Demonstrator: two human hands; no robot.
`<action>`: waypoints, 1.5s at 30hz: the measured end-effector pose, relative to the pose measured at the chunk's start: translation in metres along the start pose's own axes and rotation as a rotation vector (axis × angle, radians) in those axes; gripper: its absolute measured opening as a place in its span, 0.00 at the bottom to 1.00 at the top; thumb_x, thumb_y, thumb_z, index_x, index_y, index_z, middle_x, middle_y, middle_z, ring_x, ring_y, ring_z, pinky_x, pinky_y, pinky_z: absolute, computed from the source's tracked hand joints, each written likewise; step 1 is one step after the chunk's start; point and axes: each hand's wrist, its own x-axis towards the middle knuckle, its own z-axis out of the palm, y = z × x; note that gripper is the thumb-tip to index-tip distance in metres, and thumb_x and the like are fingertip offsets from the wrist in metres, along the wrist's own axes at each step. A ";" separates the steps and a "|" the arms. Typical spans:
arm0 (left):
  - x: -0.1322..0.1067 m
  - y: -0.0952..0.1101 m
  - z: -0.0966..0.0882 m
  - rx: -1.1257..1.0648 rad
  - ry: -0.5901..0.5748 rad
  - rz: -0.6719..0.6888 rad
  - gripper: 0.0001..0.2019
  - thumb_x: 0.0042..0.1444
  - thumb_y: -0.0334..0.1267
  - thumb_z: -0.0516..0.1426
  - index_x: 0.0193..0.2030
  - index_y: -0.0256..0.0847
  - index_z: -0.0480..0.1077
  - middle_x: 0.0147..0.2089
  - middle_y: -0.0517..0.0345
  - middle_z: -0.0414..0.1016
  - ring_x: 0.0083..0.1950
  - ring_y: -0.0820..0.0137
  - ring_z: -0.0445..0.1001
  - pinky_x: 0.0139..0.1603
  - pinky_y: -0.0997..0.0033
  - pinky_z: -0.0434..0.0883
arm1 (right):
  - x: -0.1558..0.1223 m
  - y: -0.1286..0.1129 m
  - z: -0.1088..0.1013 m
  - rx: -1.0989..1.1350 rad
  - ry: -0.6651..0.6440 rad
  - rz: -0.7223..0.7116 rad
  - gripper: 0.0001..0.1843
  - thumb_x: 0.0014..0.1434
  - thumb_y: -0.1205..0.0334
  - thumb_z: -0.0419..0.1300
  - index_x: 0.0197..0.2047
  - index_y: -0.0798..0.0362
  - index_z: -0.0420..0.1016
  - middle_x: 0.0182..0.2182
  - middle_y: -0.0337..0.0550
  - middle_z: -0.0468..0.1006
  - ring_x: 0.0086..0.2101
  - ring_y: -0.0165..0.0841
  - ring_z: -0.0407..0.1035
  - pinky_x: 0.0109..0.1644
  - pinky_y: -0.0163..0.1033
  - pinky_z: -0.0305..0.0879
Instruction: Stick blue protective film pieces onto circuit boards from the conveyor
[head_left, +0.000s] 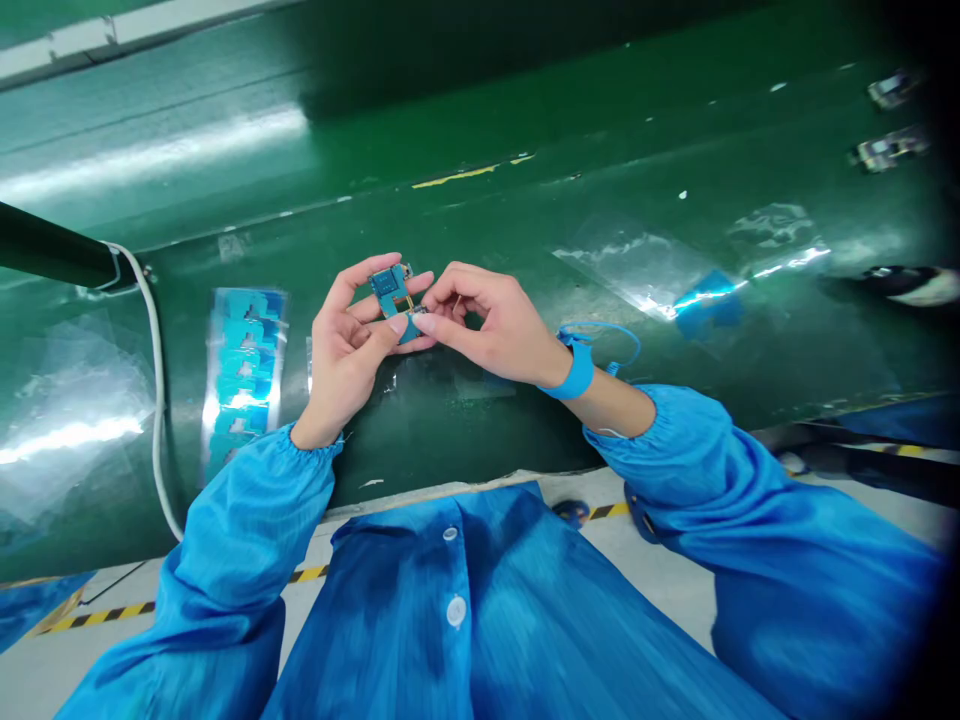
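A small blue circuit board (pixel 388 284) with metal parts along its edge is held above the green work surface. My left hand (pixel 352 325) grips it, fingers behind and thumb on its lower front. My right hand (pixel 480 318) is closed at the board's lower right edge, thumb and forefinger pinched together there. Whether a tiny part sits between those fingertips is too small to make out. A blue wrist strap (pixel 571 370) with a coiled cord goes round my right wrist.
Left of my hands lies a clear sheet of blue stickers (pixel 245 370), beside a white cable (pixel 156 380) and a dark post (pixel 60 248). Clear plastic film (pixel 622 265) and a blue piece (pixel 709 305) lie to the right. Two small assemblies (pixel 892 150) sit far right.
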 end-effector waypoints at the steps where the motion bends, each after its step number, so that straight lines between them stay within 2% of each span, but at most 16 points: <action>1: 0.000 -0.001 0.001 -0.006 -0.006 -0.004 0.28 0.65 0.49 0.73 0.68 0.53 0.71 0.63 0.50 0.86 0.66 0.51 0.85 0.51 0.63 0.90 | 0.000 0.000 0.000 -0.016 0.000 -0.013 0.19 0.69 0.45 0.72 0.38 0.51 0.78 0.36 0.40 0.78 0.30 0.29 0.67 0.32 0.38 0.66; 5: -0.001 -0.006 0.003 -0.021 0.044 -0.016 0.20 0.68 0.47 0.71 0.62 0.52 0.73 0.55 0.54 0.89 0.58 0.57 0.90 0.45 0.66 0.91 | -0.001 0.000 0.002 -0.024 -0.025 -0.041 0.14 0.68 0.52 0.72 0.36 0.51 0.78 0.37 0.41 0.81 0.28 0.28 0.67 0.31 0.38 0.65; 11: 0.000 -0.010 0.004 0.006 0.067 -0.055 0.17 0.69 0.50 0.70 0.59 0.49 0.75 0.50 0.56 0.90 0.52 0.58 0.91 0.40 0.66 0.91 | -0.001 -0.003 0.002 -0.050 -0.032 -0.063 0.13 0.68 0.55 0.71 0.34 0.52 0.77 0.35 0.41 0.81 0.27 0.28 0.65 0.31 0.38 0.65; 16: 0.000 -0.008 0.003 -0.021 0.065 -0.072 0.14 0.70 0.48 0.69 0.56 0.49 0.76 0.51 0.56 0.89 0.54 0.59 0.90 0.42 0.65 0.91 | -0.001 -0.002 0.001 -0.045 -0.042 -0.045 0.14 0.68 0.54 0.72 0.34 0.52 0.78 0.35 0.41 0.81 0.27 0.28 0.65 0.31 0.37 0.65; 23: 0.001 -0.008 0.000 -0.067 0.012 -0.086 0.20 0.66 0.45 0.72 0.62 0.50 0.77 0.58 0.52 0.88 0.58 0.56 0.89 0.45 0.64 0.91 | 0.000 -0.001 0.001 -0.017 -0.048 0.003 0.13 0.68 0.54 0.72 0.36 0.52 0.78 0.34 0.40 0.80 0.27 0.28 0.65 0.30 0.37 0.64; 33: 0.002 -0.006 0.004 -0.070 0.078 -0.117 0.15 0.68 0.47 0.71 0.56 0.46 0.77 0.58 0.53 0.88 0.44 0.65 0.90 0.39 0.67 0.91 | 0.002 -0.001 0.003 -0.049 -0.050 -0.067 0.10 0.68 0.59 0.69 0.36 0.53 0.77 0.32 0.38 0.77 0.27 0.27 0.63 0.32 0.36 0.62; 38: 0.002 -0.004 0.005 -0.120 0.088 -0.118 0.14 0.68 0.44 0.71 0.55 0.44 0.78 0.56 0.52 0.88 0.43 0.66 0.90 0.40 0.68 0.90 | 0.002 -0.002 0.002 -0.069 -0.064 -0.062 0.10 0.69 0.62 0.68 0.36 0.54 0.76 0.34 0.39 0.77 0.28 0.26 0.62 0.34 0.35 0.62; 45: 0.004 -0.002 0.005 -0.075 0.113 -0.139 0.14 0.68 0.46 0.69 0.55 0.43 0.77 0.56 0.50 0.87 0.40 0.66 0.89 0.39 0.66 0.90 | 0.002 -0.002 0.003 -0.062 -0.069 -0.059 0.10 0.68 0.61 0.69 0.35 0.54 0.76 0.34 0.39 0.76 0.28 0.26 0.62 0.35 0.35 0.62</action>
